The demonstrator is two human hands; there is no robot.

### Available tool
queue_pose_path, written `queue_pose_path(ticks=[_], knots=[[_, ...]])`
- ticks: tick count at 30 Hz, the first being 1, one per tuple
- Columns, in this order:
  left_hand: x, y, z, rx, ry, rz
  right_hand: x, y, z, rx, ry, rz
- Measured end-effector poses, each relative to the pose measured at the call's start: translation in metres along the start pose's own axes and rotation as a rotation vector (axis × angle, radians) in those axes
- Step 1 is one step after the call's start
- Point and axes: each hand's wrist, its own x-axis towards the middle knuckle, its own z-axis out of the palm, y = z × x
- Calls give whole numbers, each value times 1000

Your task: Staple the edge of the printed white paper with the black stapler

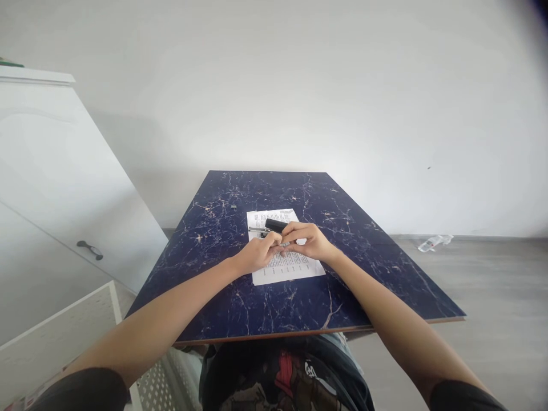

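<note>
A printed white sheet of paper point(286, 264) lies in the middle of a dark blue marbled table point(240, 297). A black stapler point(274, 225) with its metal part swung open rests on the sheet's far end. My left hand point(257, 253) is curled, its fingertips pinched beside the stapler. My right hand point(306, 240) is also curled, its fingers touching the stapler's near end and meeting the left fingertips. What the fingertips pinch is too small to make out.
A small grey item point(233, 206) lies on the table's far left part. A white cabinet point(55, 188) with a dark handle point(89, 249) stands left. A perforated white panel point(64, 337) sits below it. A plastic bottle point(432, 243) lies on the floor at right.
</note>
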Motion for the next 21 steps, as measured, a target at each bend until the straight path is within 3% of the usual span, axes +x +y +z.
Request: queue_pose_path(ticks=[10,14,17,21], knots=[[0,8,0,98,-17,17,2,-5,1,-121,14,-106],[-1,10,-1,-2,3,-46,2,-10,0,-71,56,-50],[0,10,0,42,63,-35,0,-5,-3,3,198,90],[5,5,-1,409,198,115,-8,20,-18,34,487,304]])
